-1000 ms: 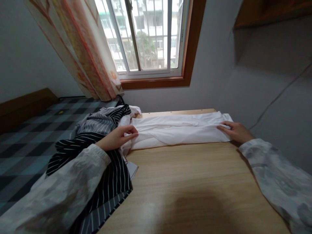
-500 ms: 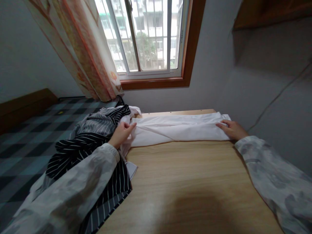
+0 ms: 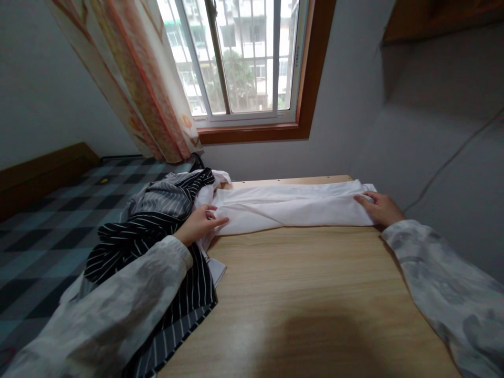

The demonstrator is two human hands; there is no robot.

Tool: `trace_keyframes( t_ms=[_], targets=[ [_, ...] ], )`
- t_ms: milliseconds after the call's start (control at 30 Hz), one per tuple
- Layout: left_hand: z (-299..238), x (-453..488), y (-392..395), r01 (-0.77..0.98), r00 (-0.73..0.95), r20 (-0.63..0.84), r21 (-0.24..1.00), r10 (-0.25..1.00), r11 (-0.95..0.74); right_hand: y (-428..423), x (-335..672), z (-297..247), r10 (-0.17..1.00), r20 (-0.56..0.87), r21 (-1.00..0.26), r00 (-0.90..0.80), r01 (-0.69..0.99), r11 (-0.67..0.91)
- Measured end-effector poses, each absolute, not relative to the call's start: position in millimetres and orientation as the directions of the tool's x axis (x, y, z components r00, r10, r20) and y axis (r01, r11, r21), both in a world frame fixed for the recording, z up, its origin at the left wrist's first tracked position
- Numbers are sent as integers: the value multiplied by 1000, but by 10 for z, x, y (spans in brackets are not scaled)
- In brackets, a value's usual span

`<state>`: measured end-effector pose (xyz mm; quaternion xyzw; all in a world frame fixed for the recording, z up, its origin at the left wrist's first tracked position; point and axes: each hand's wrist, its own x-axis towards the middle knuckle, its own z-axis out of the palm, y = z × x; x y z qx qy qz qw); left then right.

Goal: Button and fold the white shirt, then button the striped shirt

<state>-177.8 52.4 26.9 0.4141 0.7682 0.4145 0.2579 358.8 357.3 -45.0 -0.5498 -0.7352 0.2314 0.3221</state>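
Note:
A long white garment [image 3: 291,207], folded into a narrow strip, lies across the far part of the wooden table [image 3: 315,273]. My left hand [image 3: 200,224] is at its left end, thumb and fingers apart, the fingertips over the cloth. At the other end, my right hand [image 3: 381,209] grips the garment's edge, with the thumb and fingers closed on it. Black striped clothing [image 3: 145,231] is heaped beside and beneath my left forearm, partly hidden by the sleeve. A pale pinkish-white cloth [image 3: 220,177] shows behind that heap.
A bed with a checked cover [image 3: 35,252] adjoins the table on the left. A small flat pale item [image 3: 218,270] sticks out from under the striped cloth. Beyond the table are a wall, a window [image 3: 248,58] and a curtain [image 3: 157,94]. A shelf [image 3: 441,21] hangs upper right.
My left hand has loosened from a pinch, its thumb and fingers spreading, and has come slightly nearer. My right hand keeps its grip on the white garment. The view has shifted slightly.

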Motion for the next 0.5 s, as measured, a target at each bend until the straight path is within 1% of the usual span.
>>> trace_keyframes(
  t_ms=[67, 133, 200, 267, 400, 500],
  targets=[
    [303, -1746, 516, 342, -486, -89, 896, 869, 283, 3576, 3592, -447, 960, 213, -696, -181, 661, 279],
    [370, -1710, 492, 259, -414, -113, 937, 903, 236, 3577, 3603, -434, 962, 209, -702, -174, 659, 271],
    [441, -1685, 462, 192, -356, -107, 964, 929, 184, 3579, 3620, -419, 963, 214, -701, -161, 661, 266],
    [485, -1675, 441, 164, -338, -67, 978, 939, 129, 3585, 3638, -410, 964, 227, -697, -142, 668, 262],
    [467, -1674, 459, 144, -390, -17, 986, 921, 79, 3594, 3646, -422, 957, 265, -693, -114, 668, 272],
    [421, -1659, 512, 1, -474, -49, 998, 879, 56, 3598, 3636, -438, 950, 296, -697, -103, 656, 288]
  ],
)
